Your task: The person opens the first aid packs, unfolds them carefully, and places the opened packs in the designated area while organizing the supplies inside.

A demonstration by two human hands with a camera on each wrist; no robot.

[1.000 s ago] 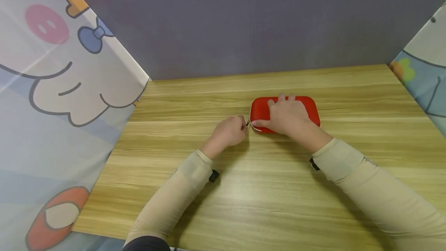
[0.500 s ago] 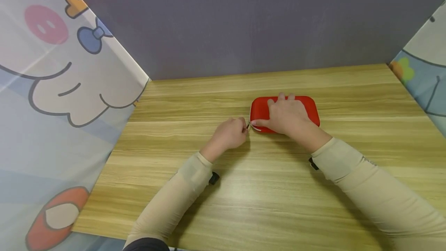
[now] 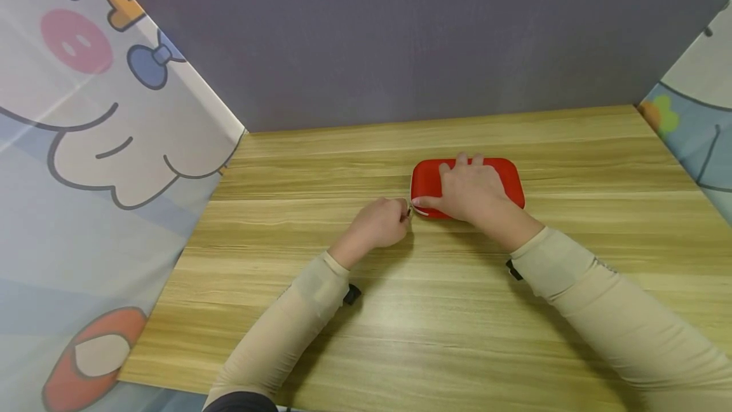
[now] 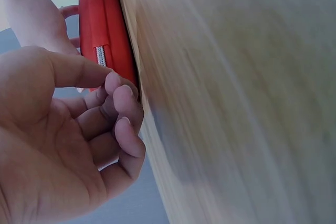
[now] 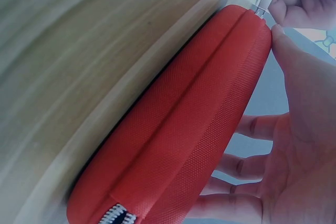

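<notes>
A red zip case (image 3: pixel 426 177) with rounded corners lies on the wooden table. My left hand (image 3: pixel 380 222) pinches its small zipper pull (image 5: pixel 260 3) between thumb and curled forefinger at the left front corner. Silver zipper teeth (image 4: pixel 101 56) show just beyond the left fingertips in the left wrist view. Over the top of the case, my right hand (image 3: pixel 471 189) rests with spread fingers reaching its far edge and the thumb against the left front corner. At the case's other end, the right wrist view shows parted zipper teeth (image 5: pixel 116 214) with a dark gap between them.
The wooden tabletop (image 3: pixel 274 221) meets a grey panel (image 3: pixel 400 37) behind the case. Cartoon-printed sheets flank both sides, such as the left sheet (image 3: pixel 34 221). Both forearms wear beige sleeves, with a small black device under each wrist.
My left hand has shifted slightly toward the front of the table and a little right, pinching the zipper pull. The right hand and the case have stayed in place.
</notes>
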